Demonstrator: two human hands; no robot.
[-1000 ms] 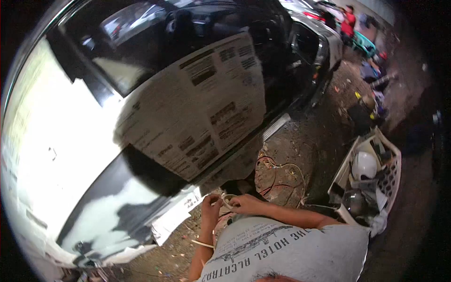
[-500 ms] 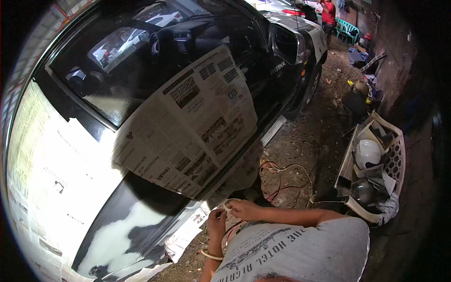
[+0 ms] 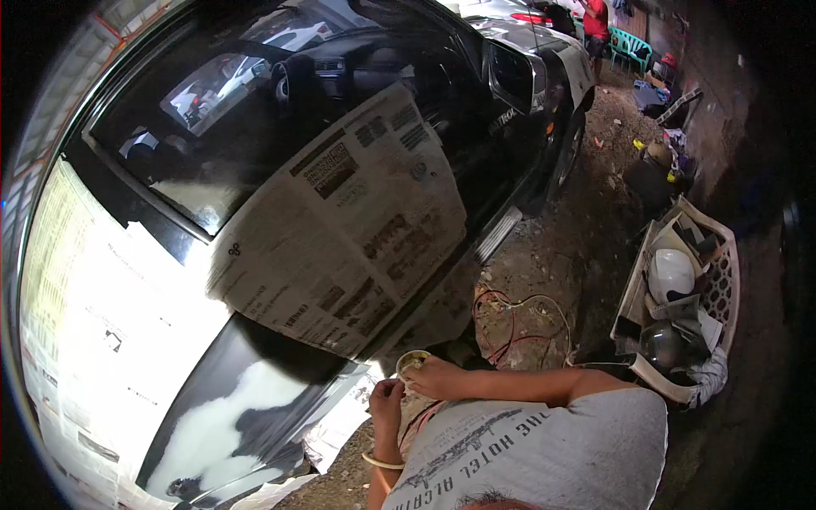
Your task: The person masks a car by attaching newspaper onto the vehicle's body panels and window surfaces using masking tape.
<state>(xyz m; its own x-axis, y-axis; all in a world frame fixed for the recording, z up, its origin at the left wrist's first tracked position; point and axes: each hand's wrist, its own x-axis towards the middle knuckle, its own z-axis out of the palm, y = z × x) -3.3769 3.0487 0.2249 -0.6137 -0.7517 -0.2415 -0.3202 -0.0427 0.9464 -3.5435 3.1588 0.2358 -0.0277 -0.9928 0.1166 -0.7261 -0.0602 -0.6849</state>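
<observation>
My right hand (image 3: 435,377) is closed around a pale ring, a roll of masking tape (image 3: 412,355), with its fingers over the near side. My left hand (image 3: 388,393) is just beside it, fingers pinched together; whatever is between them is too small to tell. A pale ring-shaped band (image 3: 382,461) circles my left wrist. Both hands are in front of my grey printed shirt (image 3: 544,438), close to the lower side of a dark car (image 3: 493,161). Newspaper sheets (image 3: 340,229) cover part of its door, and brighter sheets (image 3: 110,314) cover the panel to the left.
Below the newspaper is a dark panel with a pale patch (image 3: 246,408). A side step (image 3: 498,235) runs along the car. Red and white hoses (image 3: 518,319) lie on the dirt floor. At right, a crate (image 3: 722,280) holds helmets (image 3: 671,274). Far back, a person in red (image 3: 595,21) stands near a green bench (image 3: 629,47).
My right hand has turned the tape roll, so its ring shows more fully above the fingers. My left hand has shifted slightly left, and the view has moved a little.
</observation>
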